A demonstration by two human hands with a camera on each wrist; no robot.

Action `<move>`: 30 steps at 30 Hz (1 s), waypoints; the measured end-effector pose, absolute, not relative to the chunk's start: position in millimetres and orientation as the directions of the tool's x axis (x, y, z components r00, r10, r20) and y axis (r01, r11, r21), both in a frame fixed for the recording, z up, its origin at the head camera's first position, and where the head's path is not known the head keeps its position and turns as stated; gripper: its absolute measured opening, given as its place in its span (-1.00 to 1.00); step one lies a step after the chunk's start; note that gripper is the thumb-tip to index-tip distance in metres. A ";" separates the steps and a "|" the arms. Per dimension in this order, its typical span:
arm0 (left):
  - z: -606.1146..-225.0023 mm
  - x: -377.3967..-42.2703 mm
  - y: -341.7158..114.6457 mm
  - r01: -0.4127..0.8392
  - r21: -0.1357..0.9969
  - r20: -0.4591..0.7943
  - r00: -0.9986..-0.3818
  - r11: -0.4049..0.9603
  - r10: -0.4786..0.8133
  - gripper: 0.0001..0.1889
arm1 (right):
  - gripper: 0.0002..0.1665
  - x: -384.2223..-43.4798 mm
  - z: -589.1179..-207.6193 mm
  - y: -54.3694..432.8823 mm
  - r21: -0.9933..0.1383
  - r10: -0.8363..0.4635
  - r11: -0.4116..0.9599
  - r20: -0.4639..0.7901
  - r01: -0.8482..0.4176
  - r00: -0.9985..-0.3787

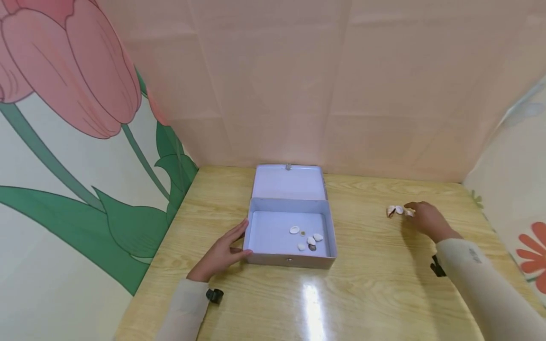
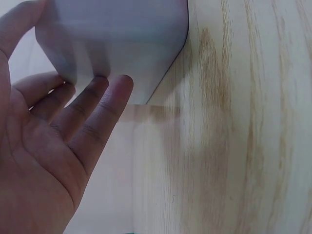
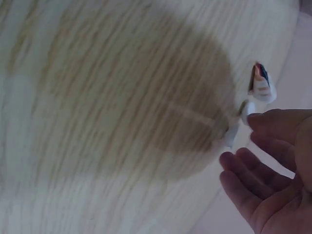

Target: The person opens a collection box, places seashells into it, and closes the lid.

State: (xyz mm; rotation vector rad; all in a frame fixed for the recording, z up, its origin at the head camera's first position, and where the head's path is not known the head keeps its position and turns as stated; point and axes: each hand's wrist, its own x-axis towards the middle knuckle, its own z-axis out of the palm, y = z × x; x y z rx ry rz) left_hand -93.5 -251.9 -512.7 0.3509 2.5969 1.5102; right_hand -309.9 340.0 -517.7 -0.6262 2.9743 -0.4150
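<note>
A lidded metal box [image 1: 290, 260] lies with its lid [image 1: 289, 182] swung back on the wooden table. Inside, towards the right, are several seashells [image 1: 311, 240], mostly white with one dark. My left hand [image 1: 222, 251] touches the box's left side, fingers extended along the wall and thumb at the front corner; the left wrist view shows the fingertips against the box's side [image 2: 126, 44]. At the right, my right hand [image 1: 428, 220] reaches over a small group of shells. A brown-striped shell [image 3: 263, 87] and white shells [image 3: 247, 112] sit by its parted thumb and fingers.
The wooden table [image 1: 367, 284] reaches back to a pinkish cloth backdrop [image 1: 273, 85]. A tulip-printed panel [image 1: 77, 189] stands along the left, and another panel with a red flower [image 1: 537, 251] along the right.
</note>
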 end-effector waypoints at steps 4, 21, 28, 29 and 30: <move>-513.7 -93.3 -252.3 0.137 0.868 0.012 -0.967 0.477 0.255 -0.10 | -0.61 -311.0 -525.0 343.9 -0.256 -0.417 0.882 -0.028 -0.396 -0.909; -515.2 -91.8 -252.4 0.165 0.872 0.035 -0.960 0.461 0.278 -0.10 | -0.65 -306.1 -526.5 336.9 -0.250 -0.374 0.903 -0.056 -0.349 -0.926; -513.8 -91.7 -252.5 0.164 0.871 0.037 -0.962 0.462 0.271 -0.10 | -0.66 -307.5 -525.9 334.7 -0.250 -0.350 0.912 -0.060 -0.325 -0.935; -514.2 -92.2 -252.7 0.162 0.872 0.037 -0.963 0.462 0.267 -0.10 | -0.66 -307.9 -524.9 334.0 -0.252 -0.348 0.912 -0.057 -0.324 -0.936; -514.5 -92.7 -252.9 0.161 0.871 0.038 -0.964 0.463 0.263 -0.10 | -0.65 -308.2 -523.5 333.2 -0.253 -0.345 0.912 -0.052 -0.322 -0.937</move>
